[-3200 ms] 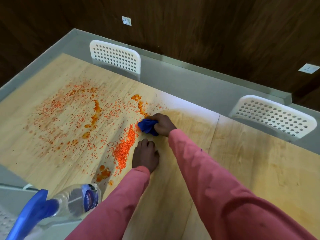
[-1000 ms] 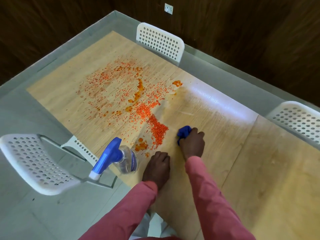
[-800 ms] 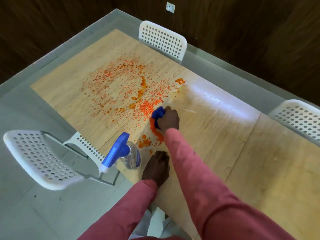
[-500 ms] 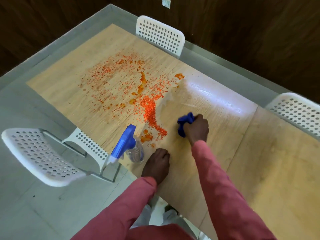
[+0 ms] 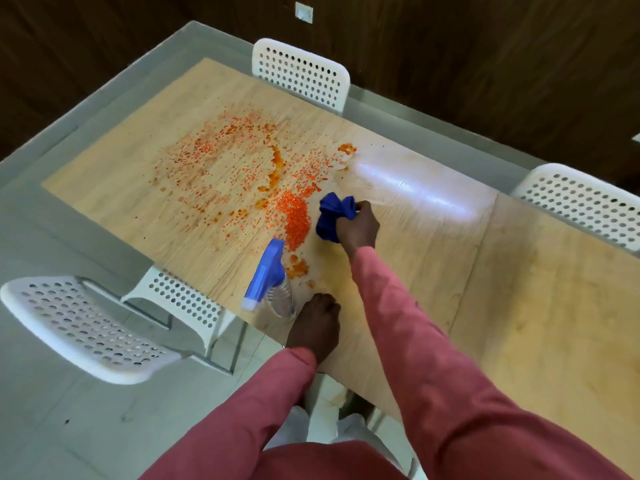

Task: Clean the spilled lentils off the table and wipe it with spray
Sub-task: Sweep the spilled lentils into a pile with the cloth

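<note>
Fingers of your right hand (image 5: 356, 228) were curled round a bunched blue cloth (image 5: 334, 216), which sat on the wooden table (image 5: 519, 306) just right of the densest heap of orange lentils (image 5: 294, 216). Your left hand (image 5: 315, 327) rested knuckles-up near the table's front edge; I could not tell how far its fingers were curled, and it held nothing that showed. Just beside it to the left stood a clear spray bottle (image 5: 273, 289) with a blue trigger head, close to that same edge.

You had lentils strewn widely over the left half of the tabletop, thinning towards the far left, with a few darker orange clumps among them and a small clump near the bottle. To the right of the cloth the wood shone with a bright, wet-looking glare.

Around the table you had white perforated chairs: one on the near left (image 5: 86, 327), one at the far side (image 5: 301, 74), another at the far right (image 5: 581, 206). Grey floor (image 5: 69, 427) lay beneath, and dark wood-panelled walls (image 5: 485, 46) carried a white wall plate (image 5: 304, 11).
</note>
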